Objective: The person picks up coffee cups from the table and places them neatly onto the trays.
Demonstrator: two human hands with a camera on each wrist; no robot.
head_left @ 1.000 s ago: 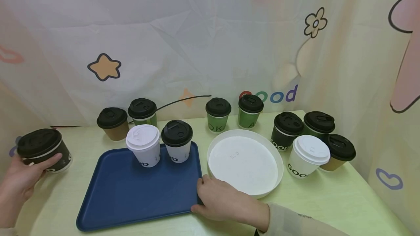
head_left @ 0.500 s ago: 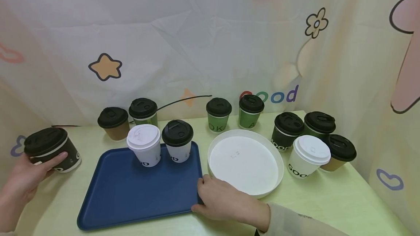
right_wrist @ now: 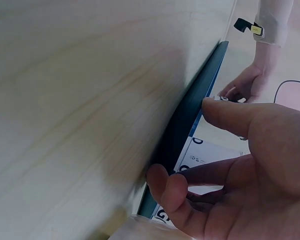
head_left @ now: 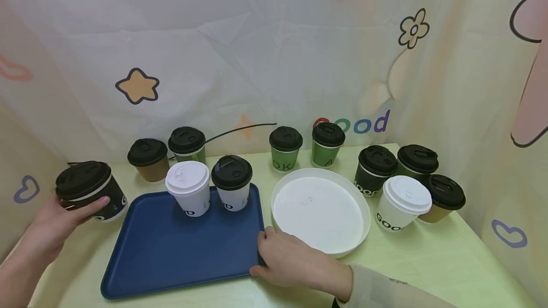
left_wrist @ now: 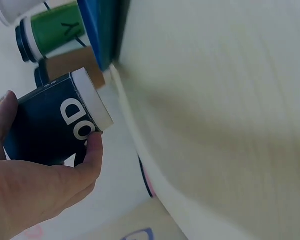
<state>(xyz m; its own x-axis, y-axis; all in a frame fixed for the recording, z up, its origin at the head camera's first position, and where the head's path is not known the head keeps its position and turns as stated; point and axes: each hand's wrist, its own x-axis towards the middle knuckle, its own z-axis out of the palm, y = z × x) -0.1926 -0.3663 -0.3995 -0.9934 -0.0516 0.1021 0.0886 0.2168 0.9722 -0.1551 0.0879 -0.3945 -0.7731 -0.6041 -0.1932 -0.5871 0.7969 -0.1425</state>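
The left hand [head_left: 60,226] and right hand [head_left: 288,258] are bare; a cream fabric right sleeve [head_left: 374,288] is marked with small dark lettering [head_left: 398,282]; beside the pale left cuff [right_wrist: 272,36], a yellow-labelled black device [right_wrist: 244,25] is worn.

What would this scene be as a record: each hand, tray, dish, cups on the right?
Left hand: grips black cup with black lid
Right hand: holds right edge of blue tray
On blue tray: white-lidded cup, black-lidded white cup
White dish: round, right of blue tray
Right of white dish: four cups, lids on

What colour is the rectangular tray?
The tray is dark blue, seen best in the head view.
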